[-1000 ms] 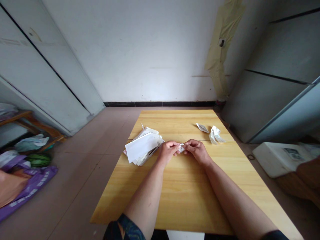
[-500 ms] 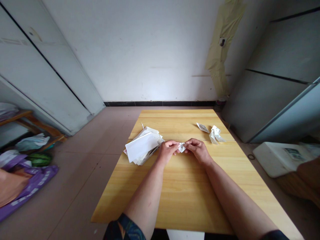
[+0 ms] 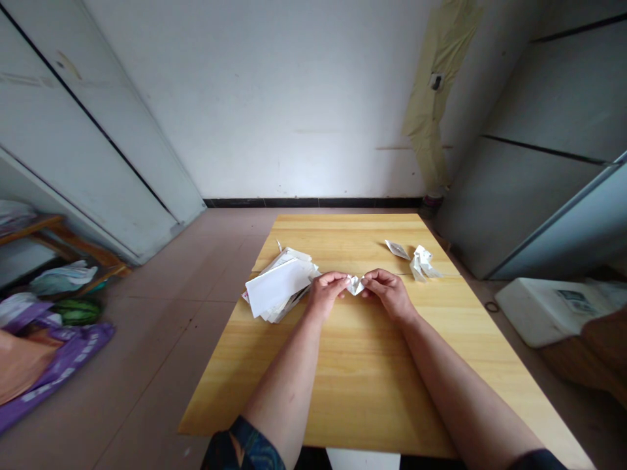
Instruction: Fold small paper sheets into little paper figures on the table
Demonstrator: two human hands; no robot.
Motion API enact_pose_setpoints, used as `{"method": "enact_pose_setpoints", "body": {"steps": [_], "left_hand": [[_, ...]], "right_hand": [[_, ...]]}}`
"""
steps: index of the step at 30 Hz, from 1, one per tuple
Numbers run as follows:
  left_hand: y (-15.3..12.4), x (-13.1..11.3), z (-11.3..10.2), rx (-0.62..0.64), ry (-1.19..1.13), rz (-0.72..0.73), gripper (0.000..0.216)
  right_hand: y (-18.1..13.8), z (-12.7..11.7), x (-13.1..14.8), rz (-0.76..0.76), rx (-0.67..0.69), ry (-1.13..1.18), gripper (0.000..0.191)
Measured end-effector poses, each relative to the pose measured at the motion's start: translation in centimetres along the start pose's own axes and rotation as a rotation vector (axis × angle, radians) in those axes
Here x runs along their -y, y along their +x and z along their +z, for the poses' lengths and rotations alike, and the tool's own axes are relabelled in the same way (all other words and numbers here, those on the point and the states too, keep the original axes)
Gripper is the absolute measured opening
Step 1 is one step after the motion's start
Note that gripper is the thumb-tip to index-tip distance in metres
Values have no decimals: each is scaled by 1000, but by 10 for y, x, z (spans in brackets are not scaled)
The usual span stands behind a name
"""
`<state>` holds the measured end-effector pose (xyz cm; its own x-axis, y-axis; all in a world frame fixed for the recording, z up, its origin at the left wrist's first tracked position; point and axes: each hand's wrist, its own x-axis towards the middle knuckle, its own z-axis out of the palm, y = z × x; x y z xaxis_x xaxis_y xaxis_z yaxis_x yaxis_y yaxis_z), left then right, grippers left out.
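A small folded piece of white paper (image 3: pixel 355 285) is pinched between both my hands over the middle of the wooden table (image 3: pixel 353 365). My left hand (image 3: pixel 326 292) grips its left side with closed fingers. My right hand (image 3: pixel 386 290) grips its right side, fingers pinched too. A loose stack of white paper sheets (image 3: pixel 280 285) lies just left of my left hand. Two or three folded paper pieces (image 3: pixel 420 261) rest at the table's far right.
A white box (image 3: pixel 548 307) stands on the floor to the right. Bags and a green melon (image 3: pixel 76 312) lie on the floor at left, by a low wooden rack (image 3: pixel 59 238). White walls surround the table.
Both hands have lifted the small paper piece slightly and pulled it a little wider. Nothing else has moved.
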<state>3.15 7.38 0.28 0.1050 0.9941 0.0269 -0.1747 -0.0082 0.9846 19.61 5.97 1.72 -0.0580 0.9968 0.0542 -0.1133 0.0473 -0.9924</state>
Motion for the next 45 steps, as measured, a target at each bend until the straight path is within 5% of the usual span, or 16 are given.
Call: {"method": "enact_pose_setpoints", "body": {"steps": [45], "left_hand": [[-1, -2, 4, -70, -529, -37, 33]], "right_hand": [[0, 0, -2, -60, -18, 144, 30]]}}
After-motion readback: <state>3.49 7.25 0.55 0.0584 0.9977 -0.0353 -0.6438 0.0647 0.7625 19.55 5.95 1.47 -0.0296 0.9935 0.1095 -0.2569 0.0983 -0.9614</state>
